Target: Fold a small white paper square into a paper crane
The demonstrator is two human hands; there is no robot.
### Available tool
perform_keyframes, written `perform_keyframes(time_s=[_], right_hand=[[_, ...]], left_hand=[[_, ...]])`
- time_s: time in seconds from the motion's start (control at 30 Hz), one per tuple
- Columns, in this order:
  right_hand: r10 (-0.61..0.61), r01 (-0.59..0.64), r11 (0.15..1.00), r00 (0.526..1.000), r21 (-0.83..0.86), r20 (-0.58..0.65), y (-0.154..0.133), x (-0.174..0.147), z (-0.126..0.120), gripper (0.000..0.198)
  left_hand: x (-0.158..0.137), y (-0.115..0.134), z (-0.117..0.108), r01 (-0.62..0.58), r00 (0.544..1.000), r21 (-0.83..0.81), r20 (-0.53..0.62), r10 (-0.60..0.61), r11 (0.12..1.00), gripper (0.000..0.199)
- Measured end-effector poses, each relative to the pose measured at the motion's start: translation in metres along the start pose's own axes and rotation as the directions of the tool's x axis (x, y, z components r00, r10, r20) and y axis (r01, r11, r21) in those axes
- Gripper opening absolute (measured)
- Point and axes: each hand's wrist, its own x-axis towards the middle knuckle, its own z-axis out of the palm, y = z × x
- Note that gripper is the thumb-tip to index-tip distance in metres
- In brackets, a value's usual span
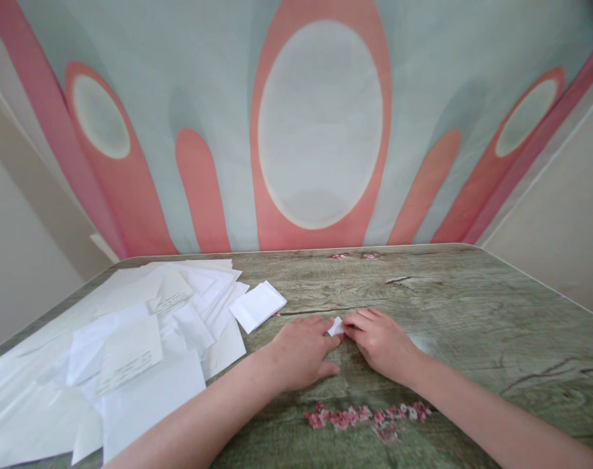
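Both of my hands rest on the wood-grain table, fingertips meeting over a small folded piece of white paper. My left hand lies palm down with its fingers pressing the paper's left side. My right hand pinches or presses the paper's right edge. Most of the paper is hidden under the fingers. A folded white paper lies just left of my left hand.
A loose pile of white sheets and envelopes covers the table's left part. A pink floral print marks the table near its front. A curtain with pink and grey ovals hangs behind the table.
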Motion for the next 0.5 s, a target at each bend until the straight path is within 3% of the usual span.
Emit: perform_keyframes(time_s=[0.3,0.5], right_hand=[[0.008,-0.003,0.998,0.996,-0.060,0.092,-0.012,0.003,-0.007,0.017],[0.044,-0.036,0.996,0.994,-0.078,0.103,-0.015,0.002,-0.005,0.015]], left_hand=[[-0.002,0.007,-0.004,0.046,0.998,0.023,0.047,-0.047,0.999,0.041],[-0.007,-0.001,-0.010,-0.038,0.999,-0.042,0.029,0.039,0.998,0.031]])
